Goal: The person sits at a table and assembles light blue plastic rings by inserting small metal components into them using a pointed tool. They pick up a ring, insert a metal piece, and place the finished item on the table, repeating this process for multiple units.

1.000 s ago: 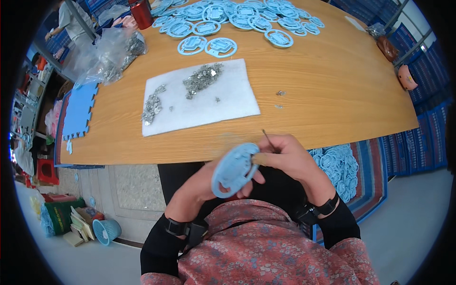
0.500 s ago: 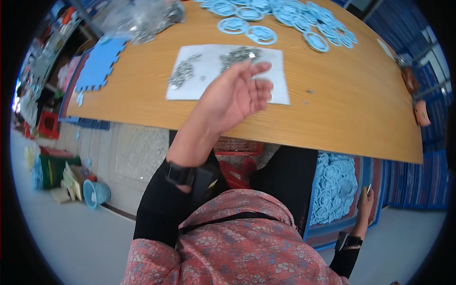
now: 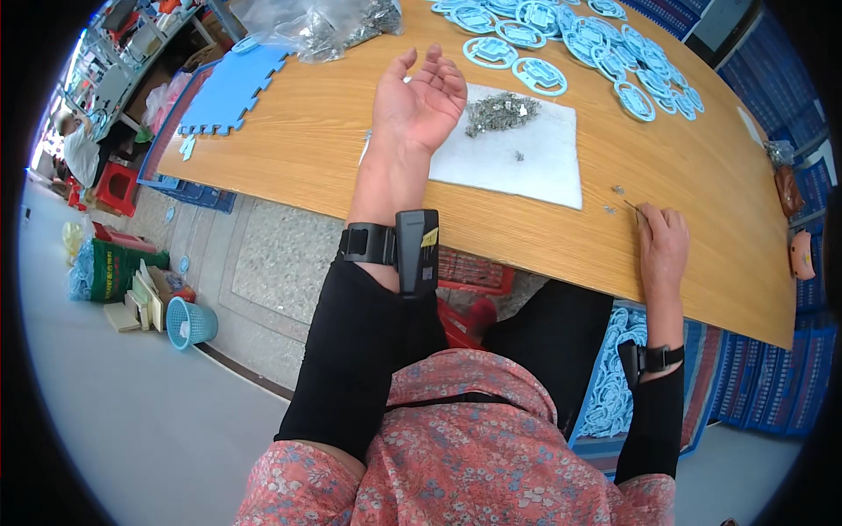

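My left hand [image 3: 419, 101] is raised over the left part of a white sheet [image 3: 535, 167], palm up. Its fingers are loosely bent and nothing shows in them. A heap of small silvery metal pieces [image 3: 500, 114] lies on the sheet, with a small cluster [image 3: 519, 157] apart from it. Near the table's front edge on the right, my right hand [image 3: 664, 241] grips a thin, dark, pointed tool [image 3: 631, 206], perhaps tweezers. Close to its tip, a few tiny metal pieces [image 3: 617, 189] lie on the wood. My left forearm hides the sheet's left end.
Many light-blue round plastic pieces [image 3: 588, 39] cover the far side of the wooden table [image 3: 289, 158]. A clear bag of metal parts [image 3: 338, 26] and a blue foam mat [image 3: 232, 92] lie far left. A blue crate of light-blue rings [image 3: 610, 394] stands below, by my right arm.
My right hand has risen from above the crate to the tabletop, tool in hand. My left hand has moved farther over the table, its palm now turned up. The view has shifted too.
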`<state>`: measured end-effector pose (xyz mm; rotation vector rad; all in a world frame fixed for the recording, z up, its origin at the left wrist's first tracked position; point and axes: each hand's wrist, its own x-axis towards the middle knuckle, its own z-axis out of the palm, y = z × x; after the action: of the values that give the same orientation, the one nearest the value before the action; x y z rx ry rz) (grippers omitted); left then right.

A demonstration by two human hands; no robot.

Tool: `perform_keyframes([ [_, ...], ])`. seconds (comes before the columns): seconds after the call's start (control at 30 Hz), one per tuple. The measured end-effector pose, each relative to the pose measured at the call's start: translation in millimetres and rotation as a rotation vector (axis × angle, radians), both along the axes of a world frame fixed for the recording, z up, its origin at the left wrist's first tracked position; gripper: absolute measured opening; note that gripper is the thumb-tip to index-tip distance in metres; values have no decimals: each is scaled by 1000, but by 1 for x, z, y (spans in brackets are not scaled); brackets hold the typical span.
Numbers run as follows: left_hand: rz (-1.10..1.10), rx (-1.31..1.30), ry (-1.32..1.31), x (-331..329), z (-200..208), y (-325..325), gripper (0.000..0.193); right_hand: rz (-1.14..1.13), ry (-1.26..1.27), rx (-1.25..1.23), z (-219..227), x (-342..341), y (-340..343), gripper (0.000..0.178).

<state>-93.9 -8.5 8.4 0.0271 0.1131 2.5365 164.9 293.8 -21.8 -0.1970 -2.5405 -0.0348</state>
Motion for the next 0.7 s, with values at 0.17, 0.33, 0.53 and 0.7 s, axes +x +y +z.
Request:
perform_keyframes([
  [0.17, 113, 4, -73, -6, 5, -3, 26, 45, 3, -154, -12, -7, 13, 13],
  [0.33, 119, -11, -94, -10, 1, -4, 25, 58, 104, -291, 8, 8, -40, 13],
  [0.53, 111, -10, -117, -6, 1, 8, 25, 653, -245, -924, 27, 20, -177, 22],
  [0.7, 94, -12, -116, 0, 6, 19, 24, 699, -498, -1822, 1, 9, -219, 30],
])
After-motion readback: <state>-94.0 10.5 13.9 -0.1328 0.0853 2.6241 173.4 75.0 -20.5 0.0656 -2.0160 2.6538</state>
